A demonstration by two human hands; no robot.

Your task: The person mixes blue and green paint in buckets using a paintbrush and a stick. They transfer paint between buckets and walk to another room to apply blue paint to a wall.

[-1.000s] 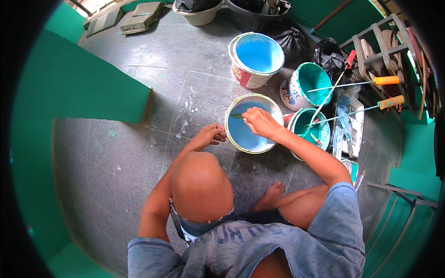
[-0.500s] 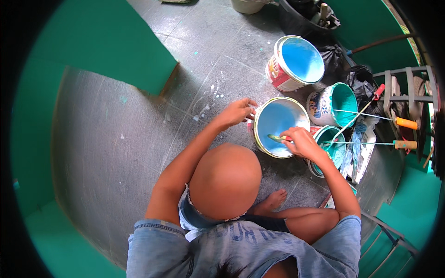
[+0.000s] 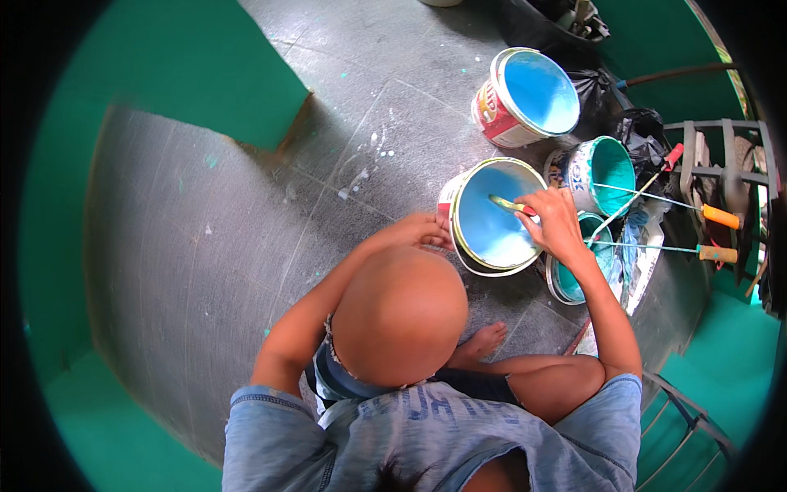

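Observation:
A white bucket (image 3: 489,238) with blue-tinted paint inside stands on the floor in front of my knees, its mouth tipped a little to the right. My left hand (image 3: 428,232) is at its left outer wall, fingers curled against the side. Over the bucket's mouth, my right hand (image 3: 556,220) grips a small paintbrush (image 3: 510,204) with a yellowish and red handle; its tip points left, inside the bucket's rim. Whether the tip touches the inner wall, I cannot tell.
Beyond stands a red-and-white bucket (image 3: 537,94) with blue inside. To the right are two green paint buckets, one white-sided (image 3: 608,174), one lower (image 3: 592,261), with long-handled rollers (image 3: 720,216) across them. Black bags, a metal rack (image 3: 725,156) and green walls (image 3: 180,66) surround this.
My left hand has moved down along the bucket's side and now rests against it. My right hand has lifted the brush up and away toward the bucket's far side.

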